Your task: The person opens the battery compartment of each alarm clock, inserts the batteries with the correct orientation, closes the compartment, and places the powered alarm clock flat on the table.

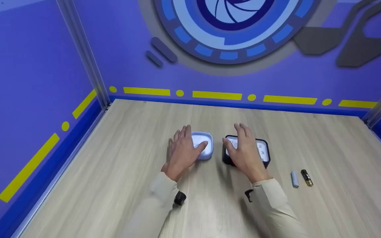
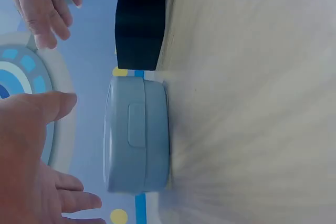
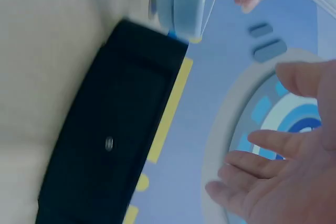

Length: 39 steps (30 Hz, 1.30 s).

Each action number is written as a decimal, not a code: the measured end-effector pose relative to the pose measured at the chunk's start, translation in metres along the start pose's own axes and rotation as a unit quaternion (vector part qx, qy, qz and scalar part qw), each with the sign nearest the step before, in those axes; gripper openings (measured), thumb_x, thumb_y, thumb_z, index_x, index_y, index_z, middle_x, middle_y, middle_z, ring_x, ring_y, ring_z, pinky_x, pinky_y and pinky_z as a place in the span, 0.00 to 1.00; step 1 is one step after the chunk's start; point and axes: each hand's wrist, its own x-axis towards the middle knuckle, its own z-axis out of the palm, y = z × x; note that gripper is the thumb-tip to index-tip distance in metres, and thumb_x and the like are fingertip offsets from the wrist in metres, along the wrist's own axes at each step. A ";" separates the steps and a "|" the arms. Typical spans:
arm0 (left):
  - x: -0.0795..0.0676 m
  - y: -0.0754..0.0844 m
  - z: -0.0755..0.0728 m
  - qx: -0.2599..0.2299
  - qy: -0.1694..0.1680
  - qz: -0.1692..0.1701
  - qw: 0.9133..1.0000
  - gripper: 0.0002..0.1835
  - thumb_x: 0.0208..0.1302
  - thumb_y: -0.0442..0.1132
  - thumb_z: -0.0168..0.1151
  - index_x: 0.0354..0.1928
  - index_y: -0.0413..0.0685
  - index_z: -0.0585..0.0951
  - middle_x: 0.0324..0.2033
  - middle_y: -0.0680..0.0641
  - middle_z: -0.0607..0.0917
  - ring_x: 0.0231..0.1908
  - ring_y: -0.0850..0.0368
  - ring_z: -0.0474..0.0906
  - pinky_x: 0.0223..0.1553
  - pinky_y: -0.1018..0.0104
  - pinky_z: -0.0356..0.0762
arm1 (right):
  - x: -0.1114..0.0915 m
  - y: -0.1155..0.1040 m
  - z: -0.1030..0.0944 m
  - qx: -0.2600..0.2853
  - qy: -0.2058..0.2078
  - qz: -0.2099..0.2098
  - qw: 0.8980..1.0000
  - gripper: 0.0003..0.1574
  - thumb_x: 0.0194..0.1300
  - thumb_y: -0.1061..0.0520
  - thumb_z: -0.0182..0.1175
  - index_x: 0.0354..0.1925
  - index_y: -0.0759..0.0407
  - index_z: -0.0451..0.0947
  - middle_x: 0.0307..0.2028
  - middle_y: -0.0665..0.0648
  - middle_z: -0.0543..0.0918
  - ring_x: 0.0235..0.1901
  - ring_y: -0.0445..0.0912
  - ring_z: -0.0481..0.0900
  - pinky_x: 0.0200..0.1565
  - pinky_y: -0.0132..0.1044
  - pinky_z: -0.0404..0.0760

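A light-blue rounded case with a white face (image 1: 204, 138), like a small desk clock, sits on the table. My left hand (image 1: 181, 150) hovers at its left side, fingers extended and thumb reaching over the face. In the left wrist view a gap shows between that hand and the blue case (image 2: 137, 135). To the right lies a black-framed clock (image 1: 262, 150) with printed numerals, its face partly hidden by my right hand (image 1: 245, 152). Those fingers are spread and hold nothing. The right wrist view shows them apart from the clock's black side (image 3: 110, 119).
Right of the black clock, a grey-blue battery (image 1: 294, 179) and a black-and-gold battery (image 1: 307, 178) lie side by side on the wooden table (image 1: 127, 158). Blue printed panels (image 1: 134, 72) with metal corner posts rise at the back and sides.
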 end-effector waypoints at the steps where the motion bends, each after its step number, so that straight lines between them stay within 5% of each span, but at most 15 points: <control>1: 0.000 -0.001 0.000 -0.009 0.000 -0.001 1.000 0.48 0.74 0.61 0.63 0.80 0.35 0.60 0.77 0.34 0.66 0.77 0.35 0.60 0.73 0.34 0.56 | 0.000 -0.002 0.002 0.011 0.003 -0.001 1.000 0.43 0.81 0.49 0.58 0.80 0.68 0.56 0.79 0.71 0.57 0.79 0.64 0.55 0.76 0.60 0.54; 11: 0.001 -0.016 0.004 -0.111 -0.002 -0.041 0.993 0.39 0.77 0.51 0.63 0.75 0.27 0.67 0.69 0.29 0.74 0.70 0.35 0.70 0.69 0.44 0.67 | 0.002 -0.026 0.037 0.075 0.028 -0.036 0.996 0.34 0.78 0.57 0.62 0.73 0.73 0.67 0.67 0.73 0.75 0.66 0.64 0.76 0.66 0.58 0.73; 19: 0.000 -0.034 0.009 -0.150 0.033 -0.046 0.987 0.23 0.74 0.40 0.63 0.61 0.26 0.81 0.53 0.31 0.85 0.58 0.35 0.80 0.62 0.44 0.74 | 0.009 -0.031 0.063 0.078 0.013 -0.004 0.997 0.30 0.77 0.62 0.58 0.69 0.80 0.68 0.65 0.78 0.75 0.67 0.67 0.74 0.68 0.57 0.70; 25: 0.005 -0.038 0.012 -0.211 0.036 -0.025 0.977 0.18 0.73 0.38 0.62 0.57 0.31 0.85 0.51 0.36 0.88 0.57 0.40 0.83 0.60 0.46 0.77 | 0.014 -0.028 0.066 0.073 -0.003 0.008 0.997 0.28 0.75 0.66 0.55 0.66 0.84 0.69 0.62 0.81 0.76 0.66 0.69 0.74 0.68 0.58 0.70; 39: -0.003 -0.042 0.020 -0.275 0.072 -0.095 0.954 0.16 0.77 0.40 0.61 0.55 0.39 0.89 0.49 0.45 0.90 0.55 0.48 0.84 0.61 0.49 0.75 | 0.010 -0.028 0.067 0.031 -0.030 0.006 0.999 0.23 0.75 0.71 0.52 0.64 0.81 0.72 0.57 0.78 0.80 0.62 0.68 0.78 0.66 0.57 0.73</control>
